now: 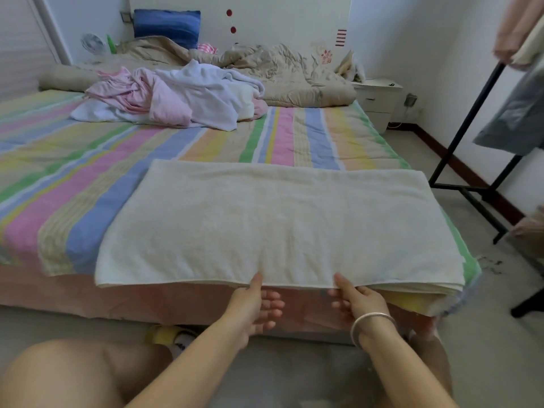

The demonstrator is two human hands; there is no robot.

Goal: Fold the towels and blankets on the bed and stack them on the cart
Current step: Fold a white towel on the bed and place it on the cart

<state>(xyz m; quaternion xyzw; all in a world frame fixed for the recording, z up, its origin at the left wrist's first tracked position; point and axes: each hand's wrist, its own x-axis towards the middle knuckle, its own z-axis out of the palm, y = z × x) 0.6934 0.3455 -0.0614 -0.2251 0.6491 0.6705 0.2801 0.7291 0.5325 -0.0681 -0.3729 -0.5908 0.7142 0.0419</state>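
A cream towel (273,222) lies flat and folded in layers on the near edge of the striped bed (59,178). My left hand (256,304) and my right hand (356,298) are at its front hem, thumbs on top and fingers underneath, pinching the edge. Farther back on the bed lies a rumpled heap of pink cloth (138,95) and white towels (206,92).
A beige quilt (279,75) and a blue pillow (167,26) lie at the headboard. A black metal rack (471,113) with hanging clothes stands at the right on the floor. A white bedside cabinet (376,101) is in the far corner. My knee (59,375) shows at the lower left.
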